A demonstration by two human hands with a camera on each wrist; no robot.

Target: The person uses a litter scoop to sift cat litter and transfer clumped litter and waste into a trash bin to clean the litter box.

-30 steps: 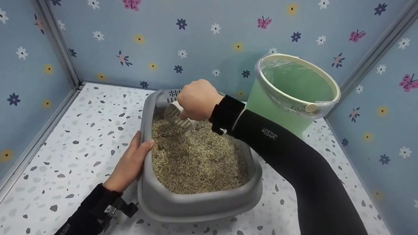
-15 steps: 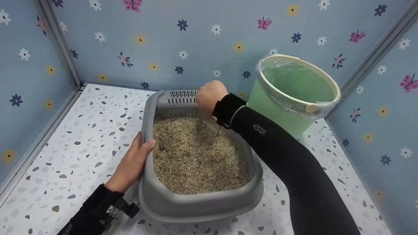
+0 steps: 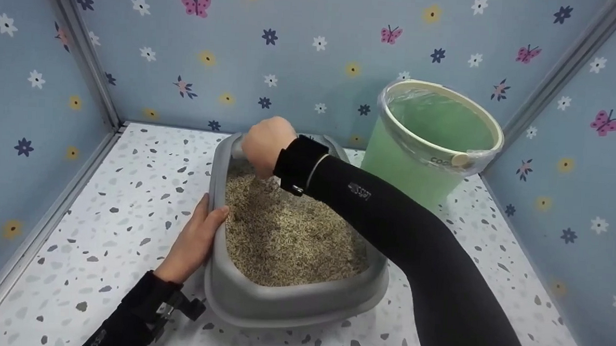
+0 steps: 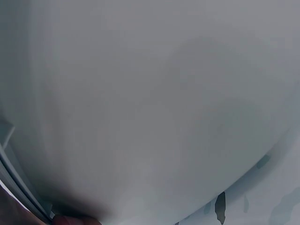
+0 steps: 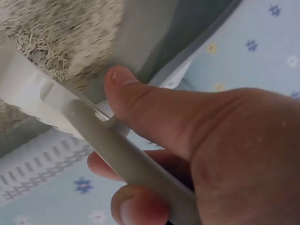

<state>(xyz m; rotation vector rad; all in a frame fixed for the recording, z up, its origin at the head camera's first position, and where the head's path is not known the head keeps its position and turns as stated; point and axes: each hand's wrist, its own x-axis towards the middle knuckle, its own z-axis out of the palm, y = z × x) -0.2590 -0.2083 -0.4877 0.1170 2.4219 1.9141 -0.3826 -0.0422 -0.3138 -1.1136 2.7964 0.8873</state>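
Observation:
A grey litter box (image 3: 294, 300) stands in the middle of the head view, filled with brownish pellet litter (image 3: 305, 240). My left hand (image 3: 190, 240) grips its left rim, thumb over the edge and fingers down the outside. In the left wrist view the box's outer wall (image 4: 140, 117) takes up nearly everything, with fingertips at the bottom edge. My right hand (image 3: 268, 146) is over the far left part of the box. It holds a pale litter scoop (image 5: 126, 157) by the handle, and some litter shows at the scoop's blade. In the head view this hand hides the scoop.
Behind the box to the right is a green bin (image 3: 407, 162) with a cream rim and a clear plastic liner. Blue patterned panels (image 3: 313, 53) enclose the back and both sides. The speckled white surface (image 3: 130, 196) lies under everything.
My right hand swept right with the scoop across the back of the litter, then returned to the far left. The litter's surface has shifted there. My left hand stays on the rim.

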